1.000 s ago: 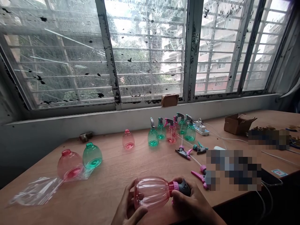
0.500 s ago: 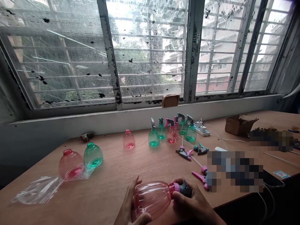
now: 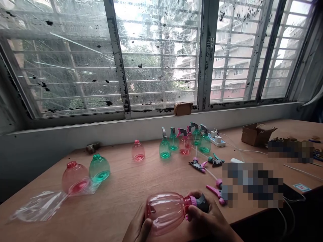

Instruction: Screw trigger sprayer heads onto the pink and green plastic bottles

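A clear pink spray bottle lies on its side low in the head view, over the near edge of the wooden table. My left hand is wrapped under its round base. My right hand is closed around its pink collar and grey trigger head. Both hands grip the same bottle.
Two headless bottles, pink and green, stand at left by a clear plastic bag. A small pink bottle and a cluster of finished sprayers stand farther back. Loose trigger heads, a power strip and a cardboard box lie right.
The bottle has turned slightly in my hands and its base has risen a little. My left fingers shifted from the bottle's side to beneath its base. My right hand stays on the trigger head.
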`<state>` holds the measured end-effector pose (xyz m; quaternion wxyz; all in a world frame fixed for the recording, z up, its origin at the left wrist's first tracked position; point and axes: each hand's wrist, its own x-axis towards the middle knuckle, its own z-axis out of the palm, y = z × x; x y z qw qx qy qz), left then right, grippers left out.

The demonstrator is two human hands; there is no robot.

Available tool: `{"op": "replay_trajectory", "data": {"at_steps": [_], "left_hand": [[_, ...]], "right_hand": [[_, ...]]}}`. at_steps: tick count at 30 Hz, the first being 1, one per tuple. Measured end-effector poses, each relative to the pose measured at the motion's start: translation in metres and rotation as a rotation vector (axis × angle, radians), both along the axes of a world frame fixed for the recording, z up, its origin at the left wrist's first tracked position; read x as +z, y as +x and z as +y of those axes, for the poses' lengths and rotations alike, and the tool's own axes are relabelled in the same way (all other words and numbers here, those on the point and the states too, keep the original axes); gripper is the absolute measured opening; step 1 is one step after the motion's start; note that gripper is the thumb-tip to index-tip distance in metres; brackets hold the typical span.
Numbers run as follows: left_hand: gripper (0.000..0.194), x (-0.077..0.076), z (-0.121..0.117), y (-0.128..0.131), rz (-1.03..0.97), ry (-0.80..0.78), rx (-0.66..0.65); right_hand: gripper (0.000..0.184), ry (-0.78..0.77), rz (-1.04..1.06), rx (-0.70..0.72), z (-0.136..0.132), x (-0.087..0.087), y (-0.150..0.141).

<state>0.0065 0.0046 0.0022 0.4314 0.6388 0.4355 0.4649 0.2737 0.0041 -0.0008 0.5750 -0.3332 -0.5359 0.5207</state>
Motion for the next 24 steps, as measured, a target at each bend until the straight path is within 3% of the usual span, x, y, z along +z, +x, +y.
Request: {"op": "replay_trajectory", "data": {"at_steps": [4, 9, 16, 24], "left_hand": [[0.068, 0.007, -0.004, 0.0, 0.011, 0.007, 0.023], [0.084, 0.012, -0.01, -0.003, 0.005, -0.048, -0.044], [0.093, 0.005, -0.005, -0.004, 0.049, -0.008, -0.064], [0.079, 0.004, -0.004, -0.004, -0.053, -0.04, -0.072]], "right_hand": [[0.043, -0.008, 0.006, -0.011, 0.001, 0.0, 0.0], [0.04, -0.025, 0.094, -0.004, 0.001, 0.003, 0.0], [0.04, -0.026, 0.157, -0.022, 0.002, 0.002, -0.001], [0.04, -0.02, 0.144, -0.012, 0.001, 0.002, -0.002]]}}
